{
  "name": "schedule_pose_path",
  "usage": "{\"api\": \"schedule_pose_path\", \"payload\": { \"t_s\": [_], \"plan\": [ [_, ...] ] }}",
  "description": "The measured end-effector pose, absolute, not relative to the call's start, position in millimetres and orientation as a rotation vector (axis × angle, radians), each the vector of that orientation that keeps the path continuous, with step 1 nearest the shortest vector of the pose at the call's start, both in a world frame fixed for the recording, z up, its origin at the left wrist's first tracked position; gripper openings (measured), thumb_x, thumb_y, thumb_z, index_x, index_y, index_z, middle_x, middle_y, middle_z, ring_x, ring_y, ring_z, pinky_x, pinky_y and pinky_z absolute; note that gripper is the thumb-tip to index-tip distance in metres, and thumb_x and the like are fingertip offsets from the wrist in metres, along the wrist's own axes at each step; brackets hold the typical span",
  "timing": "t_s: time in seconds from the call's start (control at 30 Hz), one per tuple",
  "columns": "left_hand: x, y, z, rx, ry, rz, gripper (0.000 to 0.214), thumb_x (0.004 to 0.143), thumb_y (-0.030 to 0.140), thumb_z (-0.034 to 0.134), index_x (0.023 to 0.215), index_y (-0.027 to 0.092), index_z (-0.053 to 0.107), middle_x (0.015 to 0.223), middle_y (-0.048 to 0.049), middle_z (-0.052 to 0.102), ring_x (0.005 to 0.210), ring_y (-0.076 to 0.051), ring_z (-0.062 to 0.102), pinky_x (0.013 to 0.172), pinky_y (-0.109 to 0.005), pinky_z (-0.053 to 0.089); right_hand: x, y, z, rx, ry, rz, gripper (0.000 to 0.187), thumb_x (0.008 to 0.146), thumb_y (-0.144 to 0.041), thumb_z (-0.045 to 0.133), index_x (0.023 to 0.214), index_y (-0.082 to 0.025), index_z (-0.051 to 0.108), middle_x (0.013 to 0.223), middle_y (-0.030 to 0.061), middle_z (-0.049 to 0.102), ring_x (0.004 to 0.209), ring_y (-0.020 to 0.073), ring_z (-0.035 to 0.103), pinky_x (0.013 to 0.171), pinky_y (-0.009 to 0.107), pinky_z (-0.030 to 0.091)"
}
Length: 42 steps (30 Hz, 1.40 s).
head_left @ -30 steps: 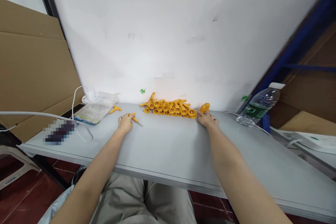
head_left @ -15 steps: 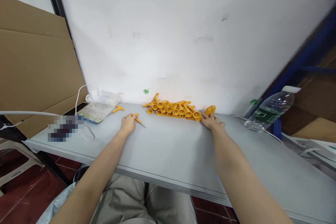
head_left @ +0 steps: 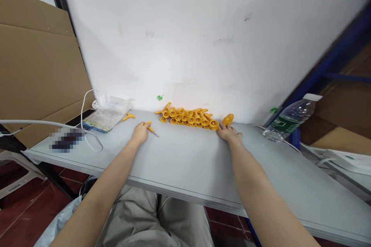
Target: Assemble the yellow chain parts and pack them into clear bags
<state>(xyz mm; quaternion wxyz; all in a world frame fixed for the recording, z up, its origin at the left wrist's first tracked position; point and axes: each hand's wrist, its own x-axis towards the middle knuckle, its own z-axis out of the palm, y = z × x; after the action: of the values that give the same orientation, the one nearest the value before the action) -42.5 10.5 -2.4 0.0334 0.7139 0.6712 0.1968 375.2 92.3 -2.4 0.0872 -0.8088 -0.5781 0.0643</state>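
Head view, forward and down across a grey table (head_left: 185, 166) backed by a white board (head_left: 203, 38).

Left of centre: left hand (head_left: 140, 133) palm-down on the tabletop, fingers loosely curled, fingertips (head_left: 145, 125) touching the orange handle of a screw tool (head_left: 152, 129). Pinched or merely touched: cannot tell at this size. Long axis of that tool slanted, with the handle toward upper left at the fingers and the metal spiral tip toward lower right, away from the hand and free on the table.

Right of centre: right hand (head_left: 228, 134) flat, fingers spread and released, nothing grasped. Fingertips right at the near edge of a single orange piece (head_left: 227, 119) and at the right end of a heap of orange pieces (head_left: 188, 117).

Heap stretched left to right along the foot of the board, between the two hands but much nearer the right one. From the left hand's fingers: up and to the right, near but apart.

Farther left: small orange T-handle (head_left: 128, 117) beside a plastic bag (head_left: 106, 117), white cable (head_left: 87, 102) looping past, cardboard (head_left: 37, 69) behind.

Far right: water bottle (head_left: 290, 117), tilted, well apart from both hands.
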Motion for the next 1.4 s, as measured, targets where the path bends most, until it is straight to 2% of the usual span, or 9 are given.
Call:
{"api": "schedule_pose_path", "payload": {
  "t_s": [0.2,0.37,0.57,0.77,0.93,1.13,1.3,1.4],
  "plan": [
    [-43,12,-4,2.186,2.059,0.617,0.05,0.086,0.005,0.036,0.127,0.02,0.061,0.121,-0.0099,0.061,0.116,-0.021,0.054,0.102,-0.032,0.04,380,96,-9,-2.375,-1.685,0.152,0.059,0.094,-0.046,0.023,0.147,-0.027,0.039,0.156,0.0145,0.029,0.141,0.0344,0.03,0.108,0.066,0.021],
    [-43,12,-3,2.182,2.062,0.62,0.05,0.086,0.004,0.036,0.127,0.019,0.061,0.121,-0.0106,0.06,0.116,-0.021,0.055,0.103,-0.032,0.04,382,98,-6,-2.383,-1.667,0.198,0.058,0.095,-0.047,0.021,0.148,-0.03,0.038,0.16,0.0108,0.022,0.142,0.0356,0.027,0.108,0.066,0.022],
    [-43,11,-4,2.185,2.06,0.63,0.049,0.087,0.005,0.035,0.126,0.02,0.061,0.12,-0.0102,0.06,0.115,-0.021,0.055,0.102,-0.033,0.041,380,96,-1,-2.409,-1.656,0.212,0.058,0.095,-0.045,0.02,0.148,-0.03,0.037,0.158,0.0085,0.027,0.142,0.0352,0.025,0.109,0.066,0.02],
    [-43,11,-3,2.198,2.053,0.62,0.048,0.087,0.006,0.036,0.127,0.019,0.061,0.12,-0.0107,0.06,0.114,-0.021,0.055,0.101,-0.032,0.04,376,90,-6,-2.353,-1.579,0.159,0.055,0.093,-0.039,0.026,0.144,-0.03,0.044,0.152,0.0144,0.037,0.137,0.0363,0.034,0.104,0.068,0.025],
    [-43,11,-2,2.189,2.066,0.607,0.048,0.088,0.006,0.036,0.128,0.019,0.06,0.121,-0.0106,0.059,0.115,-0.022,0.055,0.102,-0.032,0.04,364,73,-7,-2.318,-1.455,0.126,0.052,0.092,-0.033,0.028,0.139,-0.027,0.05,0.143,0.0171,0.047,0.134,0.0353,0.038,0.104,0.067,0.024],
    [-43,13,-1,2.169,2.076,0.605,0.051,0.088,0.006,0.034,0.131,0.02,0.058,0.121,-0.0099,0.06,0.115,-0.021,0.054,0.101,-0.032,0.04,343,45,5,-2.2,-1.145,0.041,0.044,0.091,-0.036,0.034,0.125,-0.02,0.056,0.123,0.021,0.056,0.122,0.0349,0.049,0.101,0.058,0.032],
    [-46,14,-1,2.195,2.086,0.641,0.05,0.087,0.008,0.037,0.129,0.022,0.06,0.115,-0.0099,0.061,0.111,-0.023,0.054,0.1,-0.033,0.041,323,37,29,-1.891,-1.038,-0.006,0.038,0.092,-0.031,0.03,0.122,-0.018,0.049,0.12,0.0186,0.056,0.112,0.0302,0.055,0.1,0.05,0.035],
    [-47,15,-2,2.195,2.083,0.667,0.048,0.086,0.009,0.04,0.126,0.022,0.063,0.112,-0.0099,0.062,0.108,-0.024,0.055,0.099,-0.035,0.042,301,39,49,-1.625,-1.104,0.0,0.037,0.089,-0.029,0.037,0.124,-0.017,0.042,0.119,0.0175,0.056,0.104,0.0256,0.058,0.097,0.043,0.039]
  ]
}}
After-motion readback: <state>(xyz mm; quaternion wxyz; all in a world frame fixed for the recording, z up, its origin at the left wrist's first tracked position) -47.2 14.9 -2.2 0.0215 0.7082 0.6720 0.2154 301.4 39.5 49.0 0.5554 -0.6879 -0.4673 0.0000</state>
